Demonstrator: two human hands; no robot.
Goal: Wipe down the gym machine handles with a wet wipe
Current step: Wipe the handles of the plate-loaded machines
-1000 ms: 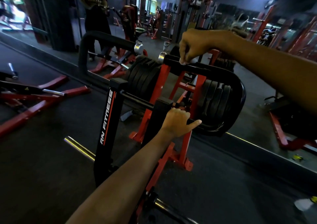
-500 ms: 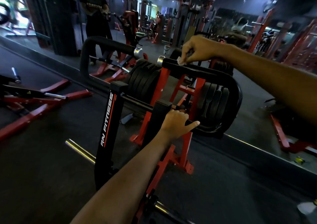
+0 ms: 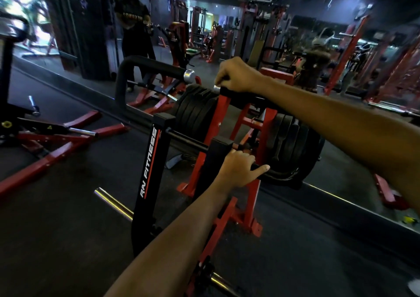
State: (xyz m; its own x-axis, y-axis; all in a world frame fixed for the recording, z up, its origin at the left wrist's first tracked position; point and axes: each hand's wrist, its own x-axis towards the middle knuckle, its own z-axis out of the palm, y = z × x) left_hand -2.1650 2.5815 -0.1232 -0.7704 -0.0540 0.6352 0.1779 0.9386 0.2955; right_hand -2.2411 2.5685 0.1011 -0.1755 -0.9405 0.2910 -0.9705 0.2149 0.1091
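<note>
Dim gym, black rubber floor (image 3: 56, 240), mirror wall (image 3: 227, 23) up top. Right hand (image 3: 236, 75) gripping upper handle (image 3: 247, 100) mid-frame, left hand (image 3: 238, 169) curled round lower handle (image 3: 279, 174).

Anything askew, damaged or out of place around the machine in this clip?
Nothing stands out. The right hand grips the end of the upper handle, the left hand holds the lower bar, and the weight plates sit stacked on their red rack.

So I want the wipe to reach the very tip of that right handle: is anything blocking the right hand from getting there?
Nothing visible does. The right hand already grips the right handle at its inner end, beside the silver end cap. The left hand holds a lower bar, out of the way. The wipe itself is hidden.
</note>
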